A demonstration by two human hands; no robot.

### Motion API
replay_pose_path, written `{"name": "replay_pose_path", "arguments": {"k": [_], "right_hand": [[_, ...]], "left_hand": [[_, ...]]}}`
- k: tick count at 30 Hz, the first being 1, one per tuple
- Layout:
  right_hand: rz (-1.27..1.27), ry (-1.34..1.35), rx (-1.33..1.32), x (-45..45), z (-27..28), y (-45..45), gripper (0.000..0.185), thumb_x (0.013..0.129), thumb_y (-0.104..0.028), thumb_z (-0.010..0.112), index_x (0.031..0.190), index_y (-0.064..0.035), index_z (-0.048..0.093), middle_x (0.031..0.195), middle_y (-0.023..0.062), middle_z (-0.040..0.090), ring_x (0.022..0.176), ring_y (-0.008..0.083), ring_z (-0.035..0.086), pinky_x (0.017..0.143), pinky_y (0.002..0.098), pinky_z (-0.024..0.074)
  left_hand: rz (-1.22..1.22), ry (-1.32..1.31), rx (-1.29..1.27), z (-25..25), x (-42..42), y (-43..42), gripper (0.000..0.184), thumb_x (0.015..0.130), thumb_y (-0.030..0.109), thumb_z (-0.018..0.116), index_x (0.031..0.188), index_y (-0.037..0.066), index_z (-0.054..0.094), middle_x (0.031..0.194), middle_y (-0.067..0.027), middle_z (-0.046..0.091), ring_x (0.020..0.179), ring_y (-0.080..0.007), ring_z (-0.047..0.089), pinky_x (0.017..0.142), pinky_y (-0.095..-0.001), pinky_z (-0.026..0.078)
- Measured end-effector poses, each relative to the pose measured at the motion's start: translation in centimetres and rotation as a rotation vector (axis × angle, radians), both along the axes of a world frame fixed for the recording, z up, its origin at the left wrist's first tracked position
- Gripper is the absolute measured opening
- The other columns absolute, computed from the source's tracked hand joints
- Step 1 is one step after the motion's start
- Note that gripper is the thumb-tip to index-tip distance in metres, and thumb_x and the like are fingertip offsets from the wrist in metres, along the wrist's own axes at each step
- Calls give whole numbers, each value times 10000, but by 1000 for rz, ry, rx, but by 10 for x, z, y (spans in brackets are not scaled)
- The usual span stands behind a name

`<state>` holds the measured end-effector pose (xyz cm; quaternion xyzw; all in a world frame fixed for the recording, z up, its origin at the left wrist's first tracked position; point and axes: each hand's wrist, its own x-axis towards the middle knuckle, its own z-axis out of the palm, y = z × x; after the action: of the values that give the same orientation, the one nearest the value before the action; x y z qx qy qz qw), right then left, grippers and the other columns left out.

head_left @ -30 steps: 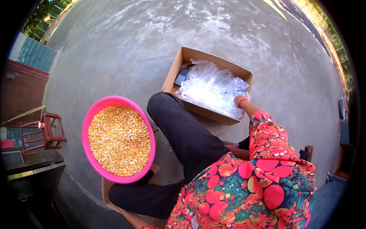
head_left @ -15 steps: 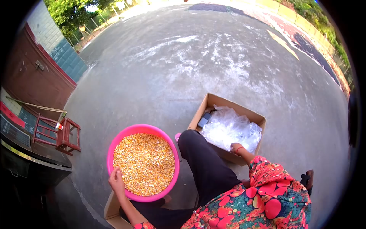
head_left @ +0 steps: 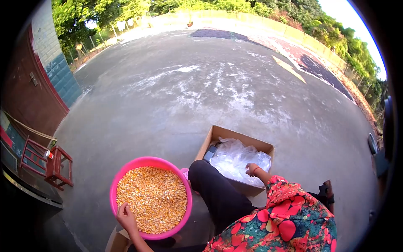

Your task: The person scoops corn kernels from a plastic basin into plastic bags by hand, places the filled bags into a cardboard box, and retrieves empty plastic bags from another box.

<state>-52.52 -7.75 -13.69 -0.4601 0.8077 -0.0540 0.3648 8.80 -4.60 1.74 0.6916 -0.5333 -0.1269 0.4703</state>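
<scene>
My left hand (head_left: 125,215) is at the left rim of a pink basin (head_left: 112,197), its fingers pinched together just above the kernels. Whatever is between those fingertips is too small to make out. Loose yellow and whitish corn kernels (head_left: 153,199) fill the basin. My right hand (head_left: 252,169), with a red band at the wrist, is over an open cardboard box (head_left: 245,189). Its fingers are curled close against crumpled clear plastic bags (head_left: 235,157) inside; what they grip cannot be told. A dark boxy object (head_left: 210,153) lies at the box's left end.
My bent knee (head_left: 203,172) is between basin and box. Another cardboard piece (head_left: 119,240) shows below the basin. A red wooden chair (head_left: 58,168) with a paper cup (head_left: 48,154) stands left by the door. Grey concrete floor (head_left: 168,113) stretches ahead.
The view has tilted up, so basin and box appear lower. My right hand has shifted farther in over the plastic bags. My left hand remains by the basin rim, fingers still pinched.
</scene>
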Motion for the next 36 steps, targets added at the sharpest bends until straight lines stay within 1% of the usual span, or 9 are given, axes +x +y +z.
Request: {"name": "replay_pose_path", "arguments": {"k": [5, 9, 12, 16, 20, 26, 28, 32, 36], "right_hand": [[-292, -604, -222, -31, 30, -27, 205, 772, -248, 651, 694, -95, 540, 596, 10, 534, 465, 118, 493, 426, 271, 420], [278, 114, 259, -52, 49, -46, 249, 713, -245, 694, 835, -46, 608, 746, 26, 627, 623, 157, 639, 474, 278, 469], [-129, -653, -123, -33, 99, -52, 184, 786, -287, 659, 745, -114, 611, 677, -21, 583, 500, 81, 537, 431, 224, 399], [574, 253, -57, -46, 84, -62, 191, 738, -237, 670, 740, -62, 593, 683, 33, 596, 545, 154, 562, 470, 327, 438], [-61, -735, -161, -49, 103, -49, 93, 719, -150, 656, 773, -87, 615, 634, 10, 573, 494, 100, 469, 430, 259, 371], [-35, -892, -90, -64, 135, -46, 108, 808, -181, 602, 882, -103, 603, 711, -19, 585, 491, 54, 464, 423, 213, 337], [68, -212, 134, -59, 155, -43, 115, 829, -181, 572, 905, -96, 581, 725, -24, 591, 547, 63, 543, 437, 206, 376], [-49, -838, -145, -61, 177, -50, 140, 844, -142, 539, 967, -80, 566, 752, 15, 618, 572, 105, 597, 469, 234, 453], [4, -553, -73, -72, 191, -63, 154, 843, -168, 558, 978, -94, 562, 744, 2, 619, 580, 100, 607, 475, 231, 461]], "left_hand": [[-53, -62, 11, 9, -5, 4, 157, 797, -13, 528, 913, -51, 627, 838, -117, 626, 729, -197, 598, 629, -288, 475], [-76, -43, 85, 9, -12, 8, 168, 813, -20, 511, 934, -54, 623, 842, -109, 607, 741, -179, 585, 635, -275, 471], [-149, 17, 50, -53, 30, 0, 190, 845, 6, 504, 989, -73, 600, 888, -112, 614, 797, -171, 589, 711, -268, 483], [-206, -43, 38, -59, 29, -2, 180, 847, 1, 500, 978, -78, 596, 885, -113, 614, 809, -174, 587, 728, -279, 482], [-248, -307, -55, -4, -6, 15, 169, 813, 35, 561, 949, -22, 644, 883, -185, 621, 818, -315, 559, 804, -391, 444], [-226, -321, -78, 3, -9, 20, 145, 810, 32, 575, 909, -34, 656, 839, -182, 645, 764, -316, 600, 730, -367, 477], [-231, -336, -90, 3, -10, 18, 147, 810, 28, 575, 915, -32, 658, 843, -178, 649, 758, -312, 609, 717, -363, 483], [-199, -308, -42, 11, -16, 23, 159, 810, 24, 572, 934, -24, 660, 861, -175, 654, 771, -297, 619, 723, -351, 490], [-198, -315, -68, 7, -12, 23, 162, 809, 25, 574, 940, -19, 660, 858, -168, 655, 772, -293, 618, 730, -352, 489]]}}
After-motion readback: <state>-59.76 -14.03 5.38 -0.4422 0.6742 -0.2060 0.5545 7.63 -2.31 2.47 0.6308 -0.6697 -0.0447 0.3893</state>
